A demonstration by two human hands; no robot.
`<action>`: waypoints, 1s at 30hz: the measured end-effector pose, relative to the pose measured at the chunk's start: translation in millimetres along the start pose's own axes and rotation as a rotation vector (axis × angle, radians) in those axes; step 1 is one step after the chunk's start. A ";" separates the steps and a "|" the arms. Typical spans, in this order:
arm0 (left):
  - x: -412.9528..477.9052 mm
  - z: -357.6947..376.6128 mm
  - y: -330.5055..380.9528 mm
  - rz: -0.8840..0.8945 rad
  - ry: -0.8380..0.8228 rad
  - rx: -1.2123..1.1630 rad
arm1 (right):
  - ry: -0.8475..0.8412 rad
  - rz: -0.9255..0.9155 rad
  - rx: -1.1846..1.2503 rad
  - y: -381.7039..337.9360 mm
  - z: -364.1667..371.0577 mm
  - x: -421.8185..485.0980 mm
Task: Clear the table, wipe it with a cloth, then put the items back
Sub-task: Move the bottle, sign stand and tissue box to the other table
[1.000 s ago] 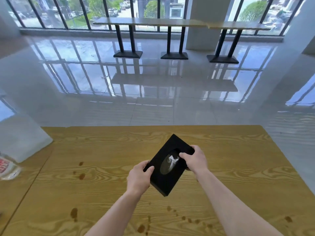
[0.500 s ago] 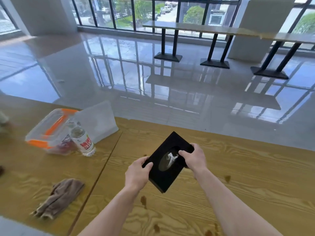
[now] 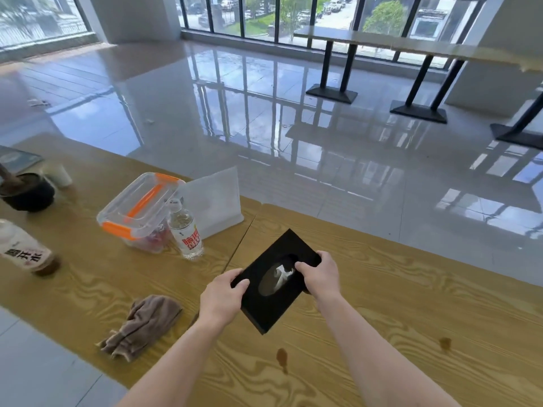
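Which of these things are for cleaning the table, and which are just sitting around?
For the job: black tissue box, held by left hand and right hand; brown cloth; stained wooden table; probably the clip-lid container and water bottle, set aside.

Just lying about: tall tables by the windows; scraps on the floor.

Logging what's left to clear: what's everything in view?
Black rectangular tissue box: one, black, held over the wooden table.
Crumpled cloth: one, brown, left of hands.
Lidded plastic container: one, clear with orange clips, left.
Plastic water bottle: one, clear, red label, beside container.
Upright pouch: one, translucent white, behind bottle.
Round bowl: one, dark, far left.
Paper cup: one, white, beside bowl.
Second bottle: one, white label, left frame edge.
Left hand: one, grips box.
Right hand: one, grips box.
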State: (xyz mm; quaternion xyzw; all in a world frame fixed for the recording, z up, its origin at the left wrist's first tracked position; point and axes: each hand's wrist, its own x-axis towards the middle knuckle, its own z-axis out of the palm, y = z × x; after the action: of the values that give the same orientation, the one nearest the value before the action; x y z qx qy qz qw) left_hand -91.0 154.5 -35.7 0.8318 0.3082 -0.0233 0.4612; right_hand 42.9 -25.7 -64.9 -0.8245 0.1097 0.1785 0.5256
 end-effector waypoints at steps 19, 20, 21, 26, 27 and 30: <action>87.7 -90.8 -107.4 -0.212 0.039 -0.118 | -0.084 0.018 -0.159 -57.3 148.2 9.0; 89.3 -91.2 -111.1 -0.208 0.028 -0.119 | -0.083 0.023 -0.167 -57.8 150.8 9.4; 89.4 -92.2 -111.7 -0.205 0.025 -0.118 | -0.082 0.029 -0.170 -58.0 153.5 9.5; 95.4 -98.5 -114.6 -0.198 0.027 -0.113 | -0.079 0.025 -0.121 -59.6 163.0 9.8; 97.1 -99.1 -115.9 -0.199 0.031 -0.103 | -0.084 0.022 -0.110 -59.7 164.2 10.1; 98.0 -98.8 -113.1 -0.194 0.045 -0.080 | -0.107 0.039 -0.091 -58.4 167.0 10.5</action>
State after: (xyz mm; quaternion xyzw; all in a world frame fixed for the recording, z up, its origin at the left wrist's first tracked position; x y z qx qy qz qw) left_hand -96.4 323.4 -95.8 0.7793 0.3981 -0.0368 0.4825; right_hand 44.1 150.5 -84.9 -0.8344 0.0895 0.2375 0.4892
